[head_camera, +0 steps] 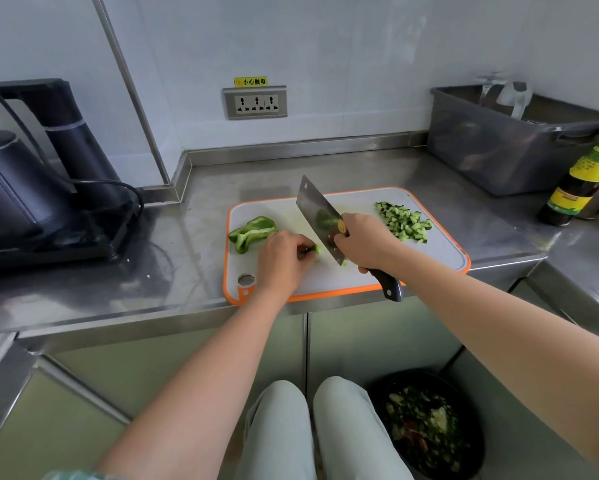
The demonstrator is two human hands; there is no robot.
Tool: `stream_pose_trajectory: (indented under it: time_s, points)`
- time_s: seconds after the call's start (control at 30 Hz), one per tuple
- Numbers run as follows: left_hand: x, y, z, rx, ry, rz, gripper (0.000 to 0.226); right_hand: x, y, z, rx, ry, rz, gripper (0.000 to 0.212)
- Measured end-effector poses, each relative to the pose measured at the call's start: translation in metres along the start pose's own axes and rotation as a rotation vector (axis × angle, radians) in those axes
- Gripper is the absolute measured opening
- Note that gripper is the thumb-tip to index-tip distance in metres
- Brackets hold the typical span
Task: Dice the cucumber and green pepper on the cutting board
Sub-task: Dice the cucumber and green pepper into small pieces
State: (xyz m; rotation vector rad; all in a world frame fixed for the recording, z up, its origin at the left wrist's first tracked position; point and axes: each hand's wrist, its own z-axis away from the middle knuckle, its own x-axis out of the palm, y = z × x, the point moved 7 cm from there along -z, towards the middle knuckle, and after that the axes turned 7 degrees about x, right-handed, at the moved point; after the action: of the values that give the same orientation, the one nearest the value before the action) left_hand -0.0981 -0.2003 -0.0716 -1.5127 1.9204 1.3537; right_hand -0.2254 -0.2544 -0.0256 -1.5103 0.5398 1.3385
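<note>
Knees (pixel 311 420), foreground. Left hand (pixel 284 259): pinching pepper strip (pixel 314 249) on board (pixel 443 247). Right hand (pixel 363 242): wrapped round cleaver (pixel 320 216), blade beside strip. Also aboard: uncut pepper (pixel 253 232) left, cucumber dice (pixel 403 221) right. Advised: knuckles guide blade; narrow, even cuts.

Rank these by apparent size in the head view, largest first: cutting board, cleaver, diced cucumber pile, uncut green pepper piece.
1. cutting board
2. cleaver, partly hidden by the right hand
3. diced cucumber pile and uncut green pepper piece: they look about alike, so I leave them unranked.
</note>
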Motion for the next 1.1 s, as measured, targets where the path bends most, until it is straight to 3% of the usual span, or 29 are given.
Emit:
stream_pose_trajectory:
  time_s: [0.2, 0.33, 0.5, 0.77, 0.97, 1.1]
  points:
    - [-0.002, 0.001, 0.001, 0.014, -0.002, -0.004, 0.010, 0.012, -0.003, -0.001, 0.028, -0.079, 0.004, 0.003]
    - [-0.002, -0.001, 0.002, -0.006, 0.002, 0.025, 0.011, 0.009, 0.001, -0.007, 0.043, -0.015, -0.018, 0.003]
    - [-0.002, -0.003, 0.002, -0.048, 0.023, 0.093, 0.014, 0.001, 0.002, -0.003, 0.009, -0.026, -0.017, 0.020]
    - [-0.004, -0.003, 0.002, -0.042, 0.015, 0.064, 0.016, 0.017, -0.004, -0.006, 0.038, -0.071, -0.026, 0.003]
    - [-0.002, -0.002, 0.001, -0.057, -0.006, 0.066, 0.011, 0.012, 0.006, -0.008, 0.091, -0.036, -0.082, 0.003]
    - [-0.002, 0.004, -0.001, -0.066, -0.001, 0.002, 0.024, 0.005, 0.012, -0.006, 0.070, -0.035, -0.059, 0.003]
